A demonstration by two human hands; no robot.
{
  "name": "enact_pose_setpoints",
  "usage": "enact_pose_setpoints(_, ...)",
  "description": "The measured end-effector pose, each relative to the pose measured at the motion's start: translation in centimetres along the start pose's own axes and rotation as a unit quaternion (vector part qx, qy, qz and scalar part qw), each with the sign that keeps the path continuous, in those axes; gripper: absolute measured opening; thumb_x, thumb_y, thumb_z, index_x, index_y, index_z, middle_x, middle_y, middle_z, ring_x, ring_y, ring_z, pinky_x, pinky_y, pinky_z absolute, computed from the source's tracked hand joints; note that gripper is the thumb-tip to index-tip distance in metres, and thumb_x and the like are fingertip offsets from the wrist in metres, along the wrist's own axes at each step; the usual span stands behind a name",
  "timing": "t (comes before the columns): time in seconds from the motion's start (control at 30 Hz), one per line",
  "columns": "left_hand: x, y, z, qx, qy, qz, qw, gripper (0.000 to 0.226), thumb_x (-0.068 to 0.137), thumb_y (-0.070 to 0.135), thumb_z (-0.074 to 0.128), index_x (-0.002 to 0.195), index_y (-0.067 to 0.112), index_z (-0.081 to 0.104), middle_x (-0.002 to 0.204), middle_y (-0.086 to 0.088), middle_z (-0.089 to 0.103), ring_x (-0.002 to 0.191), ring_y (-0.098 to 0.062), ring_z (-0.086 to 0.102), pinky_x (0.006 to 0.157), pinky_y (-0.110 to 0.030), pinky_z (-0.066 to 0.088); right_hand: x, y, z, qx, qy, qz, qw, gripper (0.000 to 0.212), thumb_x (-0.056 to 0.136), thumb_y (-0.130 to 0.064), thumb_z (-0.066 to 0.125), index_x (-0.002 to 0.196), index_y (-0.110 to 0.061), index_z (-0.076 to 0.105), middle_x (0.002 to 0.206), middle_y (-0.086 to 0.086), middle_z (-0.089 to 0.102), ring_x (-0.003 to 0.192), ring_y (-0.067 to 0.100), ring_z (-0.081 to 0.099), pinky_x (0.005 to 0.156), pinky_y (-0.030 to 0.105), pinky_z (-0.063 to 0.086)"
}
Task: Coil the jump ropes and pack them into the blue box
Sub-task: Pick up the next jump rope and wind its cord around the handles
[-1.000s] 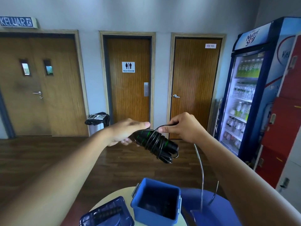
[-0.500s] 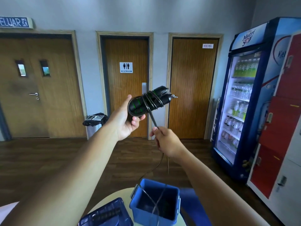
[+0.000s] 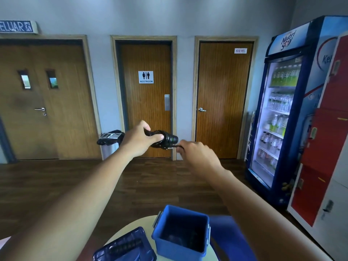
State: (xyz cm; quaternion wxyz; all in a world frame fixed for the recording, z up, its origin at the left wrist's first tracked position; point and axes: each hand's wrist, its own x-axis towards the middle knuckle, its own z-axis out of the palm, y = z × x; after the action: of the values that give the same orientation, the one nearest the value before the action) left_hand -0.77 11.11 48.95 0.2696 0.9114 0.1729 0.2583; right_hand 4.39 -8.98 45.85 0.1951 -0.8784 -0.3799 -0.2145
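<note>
Black rope [image 3: 169, 139], prob. light, springy cord on stiff handles, sits clenched in left hand [image 3: 140, 140], right hand [image 3: 197, 152] pinching its loose end just beyond left fingertips [image 3: 159, 137], well above box [image 3: 175, 243]; grip across wraps.

The left hand [image 3: 140, 141] hides much of the jump rope [image 3: 168, 139], and the right hand [image 3: 195, 153] is motion-blurred. Inside the blue box [image 3: 175, 245] all is dark and unreadable. Its lid [image 3: 124, 247] is cropped by the bottom edge.
</note>
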Motion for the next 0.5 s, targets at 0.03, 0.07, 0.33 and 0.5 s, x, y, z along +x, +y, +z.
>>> enact_pose_setpoints(0.03,0.1,-0.2,-0.2,-0.005,-0.029,0.005,1.0,0.044,0.086,0.065,0.063,0.102,0.026,0.051,0.087,-0.001,0.065,0.071,-0.018,0.063,0.06,-0.031,0.047,0.2,0.3,-0.5,-0.005,0.023,-0.004,1.0,0.027,0.107,-0.038,0.037,0.108,-0.02,0.057,0.087,-0.001,0.064,0.074,0.02,0.065,0.068,0.043,0.059)
enact_pose_setpoints(0.07,0.1,-0.6,-0.5,-0.024,-0.061,0.008,0.998,0.046,0.086,0.07,0.059,0.099,0.027,0.053,0.084,-0.004,0.069,0.065,-0.019,0.064,0.059,-0.033,0.049,0.4,0.7,-1.0,-0.006,0.047,-0.007,0.999,0.029,0.107,-0.039,0.037,0.107,-0.021,0.059,0.088,-0.001,0.065,0.073,0.02,0.065,0.067,0.042,0.059)
enact_pose_setpoints(0.33,-2.6,0.1,-0.5,-0.235,-0.3,0.031,0.924,0.049,0.098,0.058,0.049,0.099,0.014,0.07,0.068,-0.015,0.058,0.046,-0.016,0.038,0.043,-0.023,0.029,2.2,2.9,-2.4,0.011,0.127,0.013,0.992,0.04,0.096,-0.059,0.047,0.101,-0.025,0.067,0.089,-0.005,0.07,0.076,0.017,0.066,0.065,0.036,0.058)
enact_pose_setpoints(0.5,-3.3,1.1,-1.2,-0.31,-0.328,0.017,0.892,0.049,0.097,0.055,0.049,0.078,0.015,0.071,0.056,-0.011,0.05,0.038,-0.012,0.032,0.036,-0.017,0.02,1.4,3.2,-1.6,0.197,0.04,0.076,0.977,0.042,0.095,-0.057,0.051,0.094,-0.019,0.069,0.07,-0.004,0.063,0.056,0.008,0.053,0.052,0.023,0.041)
